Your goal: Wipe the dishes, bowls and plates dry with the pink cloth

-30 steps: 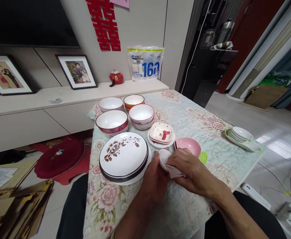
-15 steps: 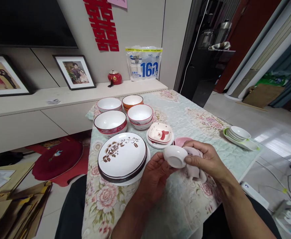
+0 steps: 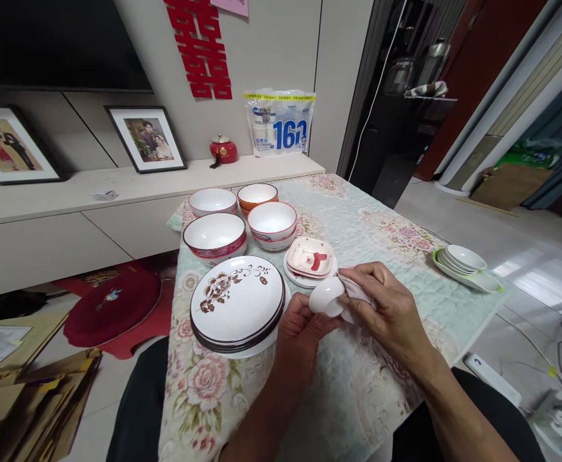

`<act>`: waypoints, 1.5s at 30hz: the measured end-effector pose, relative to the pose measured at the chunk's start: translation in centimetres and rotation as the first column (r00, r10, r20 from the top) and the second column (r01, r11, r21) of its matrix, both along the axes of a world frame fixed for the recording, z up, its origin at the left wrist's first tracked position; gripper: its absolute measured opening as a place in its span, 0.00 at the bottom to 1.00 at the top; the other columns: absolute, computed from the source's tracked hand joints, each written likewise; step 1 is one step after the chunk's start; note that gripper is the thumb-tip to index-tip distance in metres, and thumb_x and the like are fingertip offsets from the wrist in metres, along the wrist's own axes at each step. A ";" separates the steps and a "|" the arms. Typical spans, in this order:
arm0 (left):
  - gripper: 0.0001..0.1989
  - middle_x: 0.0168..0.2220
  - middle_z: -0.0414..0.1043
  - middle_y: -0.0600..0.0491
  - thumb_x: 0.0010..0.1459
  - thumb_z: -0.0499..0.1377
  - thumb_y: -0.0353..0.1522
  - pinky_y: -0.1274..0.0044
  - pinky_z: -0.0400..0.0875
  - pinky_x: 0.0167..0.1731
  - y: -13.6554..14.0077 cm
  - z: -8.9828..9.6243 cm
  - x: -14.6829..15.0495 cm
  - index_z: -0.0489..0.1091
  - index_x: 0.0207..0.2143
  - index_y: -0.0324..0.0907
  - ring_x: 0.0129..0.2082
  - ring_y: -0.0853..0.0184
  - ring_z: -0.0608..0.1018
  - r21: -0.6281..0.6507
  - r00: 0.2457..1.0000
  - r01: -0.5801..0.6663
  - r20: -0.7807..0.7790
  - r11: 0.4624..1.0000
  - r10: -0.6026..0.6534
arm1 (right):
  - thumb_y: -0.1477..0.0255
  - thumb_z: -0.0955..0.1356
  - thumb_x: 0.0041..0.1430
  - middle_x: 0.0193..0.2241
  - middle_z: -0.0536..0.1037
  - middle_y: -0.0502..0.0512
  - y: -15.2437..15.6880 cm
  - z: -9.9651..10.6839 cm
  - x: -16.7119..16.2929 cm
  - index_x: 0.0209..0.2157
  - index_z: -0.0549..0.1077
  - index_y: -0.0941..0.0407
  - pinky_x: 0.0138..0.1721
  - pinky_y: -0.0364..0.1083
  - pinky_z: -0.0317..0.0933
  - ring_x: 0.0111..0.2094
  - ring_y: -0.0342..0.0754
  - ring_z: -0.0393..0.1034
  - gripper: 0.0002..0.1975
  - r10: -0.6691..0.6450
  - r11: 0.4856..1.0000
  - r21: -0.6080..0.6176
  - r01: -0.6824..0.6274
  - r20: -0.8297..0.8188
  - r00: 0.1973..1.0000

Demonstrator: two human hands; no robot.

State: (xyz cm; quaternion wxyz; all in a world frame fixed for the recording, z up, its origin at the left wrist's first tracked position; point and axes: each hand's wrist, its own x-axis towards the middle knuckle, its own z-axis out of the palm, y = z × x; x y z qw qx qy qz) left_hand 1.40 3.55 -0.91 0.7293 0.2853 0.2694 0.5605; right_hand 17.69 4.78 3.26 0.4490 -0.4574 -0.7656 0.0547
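Note:
Between my hands is a small white dish (image 3: 326, 298), tilted and held over the table. My left hand (image 3: 305, 324) pinches its near left edge. Closed around a pale pink cloth (image 3: 355, 292), my right hand (image 3: 382, 305) presses the cloth against the dish's right side. Just beyond the dish, square dishes with a bear and red scarf (image 3: 311, 255) sit on white plates. To the left of my left hand stands a stack of dark-rimmed plates (image 3: 237, 300) with a brown flower pattern.
Stacked bowls (image 3: 214, 232) stand at the table's back left. Several small white bowls (image 3: 464, 258) rest on a green-edged dish (image 3: 485, 282) near the right edge. A flowered tablecloth (image 3: 204, 385) covers the table. Behind it runs a low cabinet (image 3: 151, 186).
The dish has turned more on its side and shifted slightly left. My right hand and the cloth have moved up and left around its rim.

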 end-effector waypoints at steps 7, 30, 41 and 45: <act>0.07 0.33 0.76 0.55 0.56 0.66 0.31 0.76 0.68 0.37 0.0 -1.0 -0.2 0.74 0.37 0.41 0.34 0.68 0.74 0.089 0.993 -0.030 -0.110 0.996 0.040 | 0.70 0.67 0.68 0.40 0.73 0.61 -1.6 0.3 -3.4 0.52 0.75 0.56 0.39 0.53 0.67 0.41 0.54 0.67 0.14 0.088 0.994 0.056 -0.098 0.157 0.984; 0.08 0.30 0.76 0.53 0.56 0.66 0.37 0.73 0.68 0.37 -0.8 0.1 0.0 0.76 0.31 0.41 0.33 0.64 0.73 0.163 0.964 -0.024 -0.257 0.986 0.066 | 0.77 0.67 0.65 0.36 0.75 0.58 -1.8 0.3 -4.0 0.43 0.78 0.55 0.35 0.52 0.64 0.36 0.51 0.68 0.09 0.010 0.983 0.181 -0.039 0.159 0.987; 0.06 0.29 0.75 0.55 0.54 0.68 0.34 0.74 0.67 0.36 -0.6 -0.4 0.2 0.76 0.32 0.41 0.31 0.67 0.72 0.126 0.980 -0.025 -0.195 0.992 0.050 | 0.77 0.68 0.64 0.36 0.75 0.58 -1.3 -0.5 -3.4 0.43 0.78 0.55 0.34 0.51 0.66 0.37 0.51 0.70 0.09 -0.071 0.984 0.168 0.060 0.055 0.996; 0.04 0.31 0.76 0.55 0.53 0.67 0.31 0.74 0.68 0.39 -0.5 -0.6 0.1 0.76 0.32 0.41 0.34 0.66 0.73 0.095 0.982 -0.053 -0.173 0.994 0.069 | 0.79 0.67 0.63 0.35 0.76 0.58 -2.3 -0.1 -4.7 0.42 0.78 0.56 0.33 0.50 0.65 0.35 0.51 0.68 0.09 0.095 0.976 0.178 -0.126 0.172 0.980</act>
